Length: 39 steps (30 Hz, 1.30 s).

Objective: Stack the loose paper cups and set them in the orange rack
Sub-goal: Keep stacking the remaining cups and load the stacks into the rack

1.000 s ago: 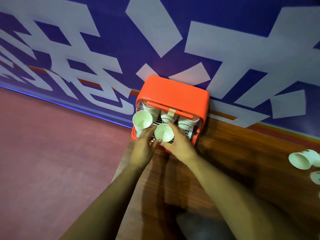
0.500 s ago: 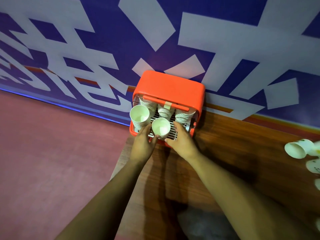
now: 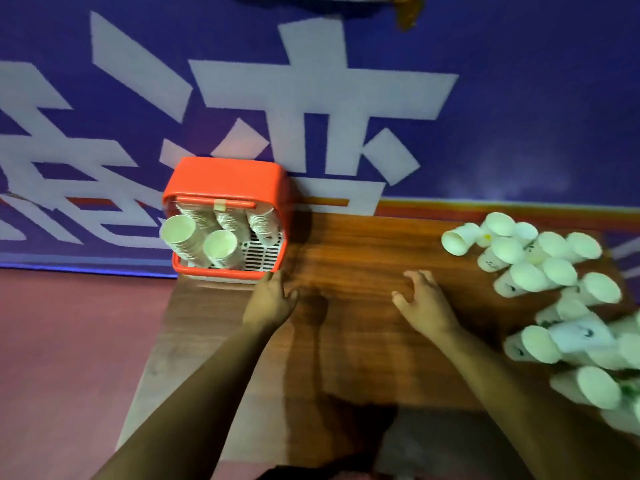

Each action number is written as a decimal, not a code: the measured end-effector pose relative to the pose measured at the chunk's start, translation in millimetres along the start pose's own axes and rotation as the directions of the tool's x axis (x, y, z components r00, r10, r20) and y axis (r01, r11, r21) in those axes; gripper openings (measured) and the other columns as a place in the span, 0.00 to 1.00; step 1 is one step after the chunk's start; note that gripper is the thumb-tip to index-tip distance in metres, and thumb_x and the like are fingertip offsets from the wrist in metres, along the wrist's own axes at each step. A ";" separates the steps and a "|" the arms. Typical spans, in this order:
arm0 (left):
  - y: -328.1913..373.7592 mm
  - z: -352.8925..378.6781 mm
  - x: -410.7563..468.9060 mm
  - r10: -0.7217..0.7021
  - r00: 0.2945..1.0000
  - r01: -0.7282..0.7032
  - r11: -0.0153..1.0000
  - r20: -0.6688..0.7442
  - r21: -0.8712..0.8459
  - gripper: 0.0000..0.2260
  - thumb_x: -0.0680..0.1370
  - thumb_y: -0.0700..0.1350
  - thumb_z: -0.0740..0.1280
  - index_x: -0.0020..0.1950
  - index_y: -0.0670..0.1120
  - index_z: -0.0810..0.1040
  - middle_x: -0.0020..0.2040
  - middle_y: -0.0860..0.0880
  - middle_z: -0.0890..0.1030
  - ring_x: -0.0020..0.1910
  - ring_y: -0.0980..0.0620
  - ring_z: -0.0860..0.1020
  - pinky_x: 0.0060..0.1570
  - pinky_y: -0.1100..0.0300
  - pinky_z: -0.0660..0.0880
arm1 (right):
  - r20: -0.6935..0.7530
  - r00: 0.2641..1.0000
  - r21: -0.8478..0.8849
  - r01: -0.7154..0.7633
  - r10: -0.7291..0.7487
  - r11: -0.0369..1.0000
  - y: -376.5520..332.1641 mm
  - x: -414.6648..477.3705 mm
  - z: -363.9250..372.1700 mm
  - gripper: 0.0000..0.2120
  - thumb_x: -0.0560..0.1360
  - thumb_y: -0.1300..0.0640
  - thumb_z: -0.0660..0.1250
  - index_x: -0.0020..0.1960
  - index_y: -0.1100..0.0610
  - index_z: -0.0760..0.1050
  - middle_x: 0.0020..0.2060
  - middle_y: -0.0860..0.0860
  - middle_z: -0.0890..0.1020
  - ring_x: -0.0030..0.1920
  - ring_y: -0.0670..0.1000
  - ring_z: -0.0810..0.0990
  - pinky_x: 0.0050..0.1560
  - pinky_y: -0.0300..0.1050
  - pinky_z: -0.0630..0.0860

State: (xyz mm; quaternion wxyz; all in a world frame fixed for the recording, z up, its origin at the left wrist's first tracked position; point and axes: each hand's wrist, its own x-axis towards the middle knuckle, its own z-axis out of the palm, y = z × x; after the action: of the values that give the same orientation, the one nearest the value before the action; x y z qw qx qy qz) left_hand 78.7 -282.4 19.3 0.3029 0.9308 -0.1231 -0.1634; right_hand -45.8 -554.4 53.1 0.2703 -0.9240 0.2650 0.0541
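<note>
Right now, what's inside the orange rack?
I see stacks of paper cups leaning inside the orange rack, on a slotted white tray. The rack's orange top hides the back stacks' far ends.

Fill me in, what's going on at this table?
A person is filling an orange plastic rack, at the left end of the brown wooden table, with stacks of white paper cups; several sit inside. Both hands are empty: the left hand by the rack, the right hand nearer the pile of loose cups on the right.
</note>
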 end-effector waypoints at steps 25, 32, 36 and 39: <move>340.3 327.3 -67.5 0.261 0.845 -0.297 0.955 0.466 0.003 0.41 0.66 0.53 0.80 0.71 0.43 0.65 0.68 0.43 0.68 0.68 0.44 0.69 0.65 0.51 0.71 | -0.180 0.956 -0.084 -0.248 0.230 0.965 364.5 -127.3 -88.9 0.19 0.71 0.52 0.71 0.58 0.61 0.78 0.56 0.57 0.74 0.57 0.59 0.73 0.61 0.54 0.73; 334.5 351.6 -60.0 0.343 0.844 -0.366 0.930 0.411 -0.025 0.32 0.69 0.50 0.79 0.69 0.45 0.69 0.63 0.46 0.74 0.64 0.46 0.72 0.62 0.52 0.71 | -0.201 0.965 -0.174 -0.208 0.172 0.963 383.4 -113.9 -72.0 0.06 0.72 0.59 0.69 0.46 0.60 0.80 0.50 0.57 0.76 0.51 0.58 0.74 0.53 0.53 0.74; 320.9 346.5 -65.1 0.326 0.858 -0.341 0.940 0.398 -0.035 0.34 0.69 0.50 0.80 0.70 0.45 0.69 0.63 0.47 0.74 0.65 0.47 0.71 0.57 0.59 0.68 | -0.258 0.961 -0.074 -0.120 0.097 0.990 373.7 -122.7 -76.6 0.06 0.71 0.57 0.70 0.44 0.60 0.79 0.50 0.55 0.75 0.49 0.56 0.73 0.49 0.48 0.73; 306.4 329.4 -70.6 0.318 0.863 -0.333 0.942 0.393 -0.031 0.37 0.69 0.50 0.80 0.73 0.44 0.67 0.65 0.46 0.74 0.66 0.47 0.71 0.59 0.61 0.66 | -0.299 0.950 0.006 -0.088 0.086 0.996 359.6 -130.4 -86.2 0.05 0.69 0.54 0.71 0.42 0.55 0.80 0.52 0.52 0.73 0.52 0.53 0.71 0.51 0.44 0.71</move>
State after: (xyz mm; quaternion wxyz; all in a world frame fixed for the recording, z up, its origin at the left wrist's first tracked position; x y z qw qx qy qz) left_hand -150.6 -672.6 -30.8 0.2774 0.8504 -0.3397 -0.2906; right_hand -347.5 -796.4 -11.4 0.2212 -0.9100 0.3430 -0.0737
